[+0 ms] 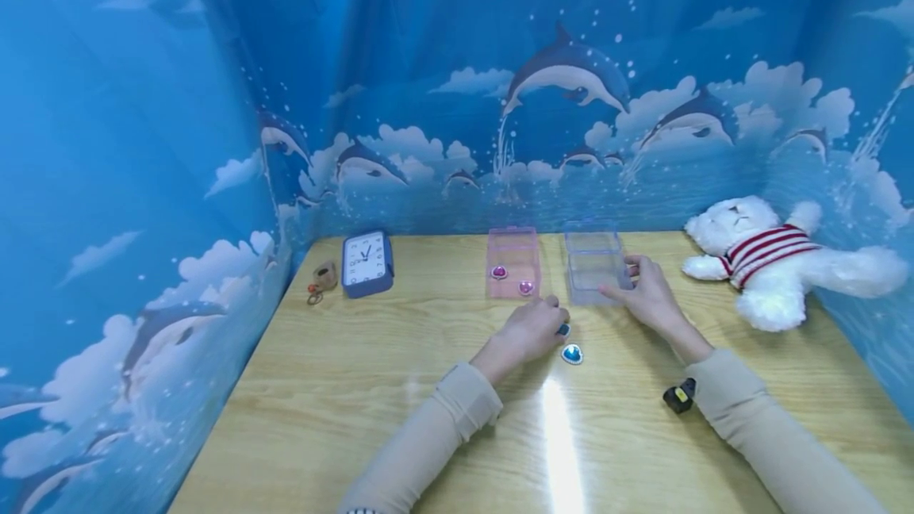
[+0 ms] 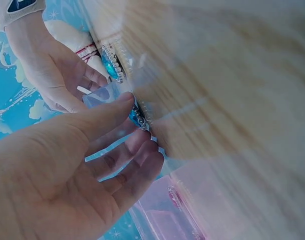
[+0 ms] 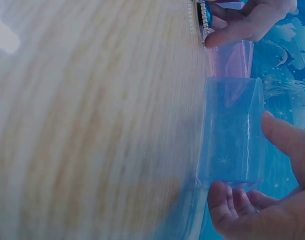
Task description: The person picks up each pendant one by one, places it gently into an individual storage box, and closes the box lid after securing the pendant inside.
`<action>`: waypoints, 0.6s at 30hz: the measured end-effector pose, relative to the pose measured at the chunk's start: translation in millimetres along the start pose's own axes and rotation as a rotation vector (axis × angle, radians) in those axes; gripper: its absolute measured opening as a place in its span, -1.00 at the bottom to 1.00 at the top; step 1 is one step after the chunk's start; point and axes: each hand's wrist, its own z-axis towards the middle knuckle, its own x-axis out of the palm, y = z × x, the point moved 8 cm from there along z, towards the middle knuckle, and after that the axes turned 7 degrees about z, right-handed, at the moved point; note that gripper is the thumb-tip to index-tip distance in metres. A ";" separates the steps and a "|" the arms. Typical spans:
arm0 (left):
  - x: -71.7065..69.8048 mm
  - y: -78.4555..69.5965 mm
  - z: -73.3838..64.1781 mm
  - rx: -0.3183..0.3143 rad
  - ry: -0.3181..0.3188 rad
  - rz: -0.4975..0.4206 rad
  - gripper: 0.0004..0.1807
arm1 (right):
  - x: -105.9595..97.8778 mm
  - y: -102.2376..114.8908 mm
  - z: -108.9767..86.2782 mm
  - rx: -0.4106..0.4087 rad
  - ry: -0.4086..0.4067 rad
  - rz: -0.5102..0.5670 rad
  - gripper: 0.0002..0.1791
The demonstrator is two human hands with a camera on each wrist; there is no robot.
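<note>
Near the table's middle, my left hand (image 1: pixel 530 330) pinches a blue heart-shaped gem (image 2: pixel 137 117) with a beaded silver rim between thumb and fingertips, low over the wood. A second blue gem (image 1: pixel 572 354) lies on the table just in front of that hand. My right hand (image 1: pixel 648 292) grips the right side of a clear bluish plastic box (image 1: pixel 594 264), thumb on its near edge and fingers round its side. To the left of that box stands a clear pink box (image 1: pixel 512 240), with two pink gems (image 1: pixel 499 272) in it.
At the back left are a blue alarm clock (image 1: pixel 367 263) and a small brown object with a ring (image 1: pixel 324 276). A white plush bear (image 1: pixel 771 260) in a striped shirt lies at the right. A dolphin-print curtain (image 1: pixel 428 86) hangs behind the wooden table (image 1: pixel 343 403).
</note>
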 end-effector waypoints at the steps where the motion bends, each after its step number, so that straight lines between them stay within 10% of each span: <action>1: 0.0 -0.2 0.1 0.002 -0.004 0.010 -0.76 | 0.1 0.0 -0.2 0.001 0.000 0.000 -0.05; 18: -10.7 5.5 -4.3 -0.021 -0.046 -0.181 -0.64 | 0.8 3.4 -0.8 -0.006 0.005 -0.019 -0.10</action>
